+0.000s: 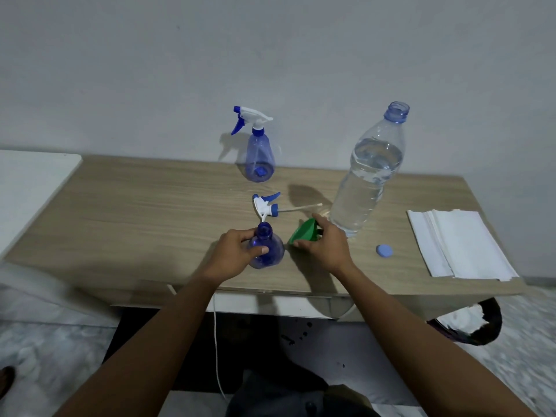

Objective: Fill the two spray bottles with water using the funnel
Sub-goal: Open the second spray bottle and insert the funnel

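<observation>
A smooth white surface point(33, 188) adjoins the left end of the table point(135, 212), a pale wood-grain laminate top with straight streaks running along its length.

Near the front edge at the middle, the left hand point(231, 254) grips the open spray bottle point(275, 255), with the fingers curled round the neck and the thumb pressed on the body. This bottle is translucent blue plastic, bulbous at the base and narrowing to a round bare mouth, and it stands upright on the table.

Just behind it lies the removed trigger head point(266, 206), white with a blue lever and collar, its thin pale dip tube pointing right. Further back by the wall stands the second spray bottle point(259, 158), the same blue cone shape, with its trigger head screwed on.

Just right of the open bottle, the green funnel point(302, 233), glossy plastic, is tilted with its wide mouth facing up and left. The right hand point(326, 246) pinches its rim between the thumb and fingers.

Behind that hand stands a tall clear water bottle point(364, 176), ribbed and uncapped, with water up to below the shoulder. Its round blue cap point(384, 251) lies flat nearby. A stack of white paper napkins point(460, 245) sits at the right end.
</observation>
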`<state>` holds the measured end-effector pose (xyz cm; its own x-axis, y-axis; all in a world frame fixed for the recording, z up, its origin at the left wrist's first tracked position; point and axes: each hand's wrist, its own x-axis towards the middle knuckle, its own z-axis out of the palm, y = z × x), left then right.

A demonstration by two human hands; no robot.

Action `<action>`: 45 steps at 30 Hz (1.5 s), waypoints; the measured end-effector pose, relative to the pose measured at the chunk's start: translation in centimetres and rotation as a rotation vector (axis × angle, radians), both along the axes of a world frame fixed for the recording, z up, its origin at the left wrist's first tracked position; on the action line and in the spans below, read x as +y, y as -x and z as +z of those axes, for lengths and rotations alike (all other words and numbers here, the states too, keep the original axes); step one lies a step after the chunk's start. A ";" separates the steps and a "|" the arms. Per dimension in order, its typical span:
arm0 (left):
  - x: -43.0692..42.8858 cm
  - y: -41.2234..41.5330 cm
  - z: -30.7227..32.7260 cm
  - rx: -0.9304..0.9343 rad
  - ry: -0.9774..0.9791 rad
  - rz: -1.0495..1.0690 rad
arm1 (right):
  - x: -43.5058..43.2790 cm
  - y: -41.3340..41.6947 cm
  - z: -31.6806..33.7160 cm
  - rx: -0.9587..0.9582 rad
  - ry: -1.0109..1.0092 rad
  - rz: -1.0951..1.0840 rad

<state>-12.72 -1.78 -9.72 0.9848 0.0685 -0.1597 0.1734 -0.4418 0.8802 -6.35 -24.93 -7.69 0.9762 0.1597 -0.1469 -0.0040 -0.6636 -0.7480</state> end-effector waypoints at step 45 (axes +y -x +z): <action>-6.0 -3.2 -3.2 0.064 0.025 0.050 | -6.3 0.6 8.7 -0.528 -0.596 -0.396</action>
